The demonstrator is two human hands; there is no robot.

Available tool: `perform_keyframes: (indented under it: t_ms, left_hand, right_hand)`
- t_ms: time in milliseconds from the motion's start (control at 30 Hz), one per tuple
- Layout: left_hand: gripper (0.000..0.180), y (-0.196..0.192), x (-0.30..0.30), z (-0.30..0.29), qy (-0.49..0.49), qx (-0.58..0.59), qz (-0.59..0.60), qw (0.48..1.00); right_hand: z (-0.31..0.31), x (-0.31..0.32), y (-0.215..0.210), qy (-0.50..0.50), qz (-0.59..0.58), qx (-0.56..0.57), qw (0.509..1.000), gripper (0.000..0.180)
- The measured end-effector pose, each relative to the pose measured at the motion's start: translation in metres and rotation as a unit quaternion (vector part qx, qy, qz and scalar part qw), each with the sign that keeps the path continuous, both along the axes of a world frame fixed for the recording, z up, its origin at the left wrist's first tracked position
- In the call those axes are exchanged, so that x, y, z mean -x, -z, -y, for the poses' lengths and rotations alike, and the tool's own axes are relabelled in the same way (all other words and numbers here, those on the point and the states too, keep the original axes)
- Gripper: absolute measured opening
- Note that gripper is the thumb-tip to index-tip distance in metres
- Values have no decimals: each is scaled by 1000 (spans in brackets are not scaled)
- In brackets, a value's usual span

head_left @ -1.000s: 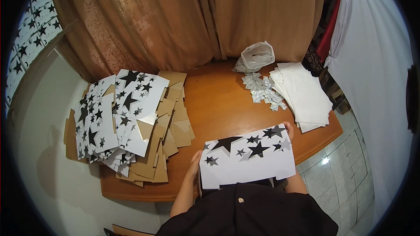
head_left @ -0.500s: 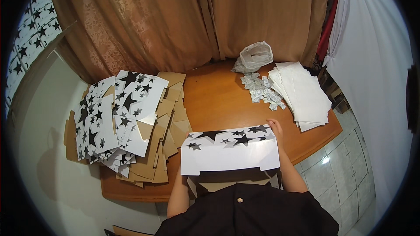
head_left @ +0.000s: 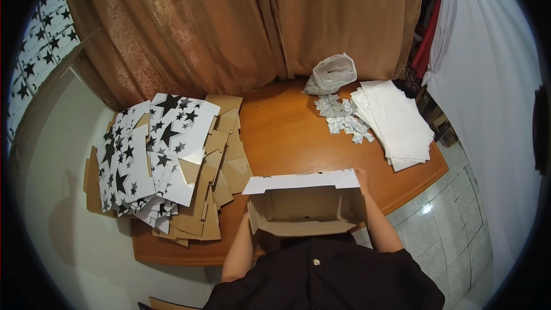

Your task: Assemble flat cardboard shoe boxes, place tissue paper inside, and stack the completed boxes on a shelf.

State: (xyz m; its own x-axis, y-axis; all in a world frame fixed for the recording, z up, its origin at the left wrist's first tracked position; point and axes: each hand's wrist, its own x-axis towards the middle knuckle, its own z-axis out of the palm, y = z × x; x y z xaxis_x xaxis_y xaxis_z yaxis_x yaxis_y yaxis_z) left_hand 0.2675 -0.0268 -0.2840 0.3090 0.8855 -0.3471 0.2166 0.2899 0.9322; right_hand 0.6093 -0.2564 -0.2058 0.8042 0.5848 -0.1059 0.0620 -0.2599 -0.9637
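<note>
Half-folded cardboard box (head_left: 304,209) held upright at near edge of wooden table (head_left: 287,132), brown inside facing viewer, right hand (head_left: 361,175) gripping its right top corner, left hand hidden behind box, grip indeterminable, flat star-printed blanks (head_left: 155,161) stacked well left.

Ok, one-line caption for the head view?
Both hands, right hand visible, hold an opened cardboard box at the wooden table, beside stacked star-printed flat boxes.

You hold a brown cardboard box (head_left: 304,209), white flap up. Left: flat star-printed boxes (head_left: 155,161) (black on white). Far: small silvery sachets (head_left: 342,119), white plastic bag (head_left: 332,73).
</note>
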Motion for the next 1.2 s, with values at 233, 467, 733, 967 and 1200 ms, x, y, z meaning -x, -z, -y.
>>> perform_keyframes:
  t_ms: [233, 467, 733, 967, 1200]
  left_hand:
    - [28, -51, -48, 37, -23, -210, -98, 972]
    - [37, -54, -34, 20, -23, -102, 125, 987]
    - [69, -188, -16, 83, 95, -251, -8, 963]
    - [61, -181, -7, 74, 169, -142, 108, 969]
    - [53, -200, 14, 62, 11, -428, -257, 867]
  right_hand:
    - [2, -17, 36, 87, 97, 114, 985, 27]
    - [4, -2, -32, -1, -217, -123, 968, 35]
    - [67, 40, -122, -151, -97, -113, 977, 83]
    - [59, 37, -101, -168, -17, -103, 980, 73]
    - [53, 36, -97, -78, 50, -128, 987, 62]
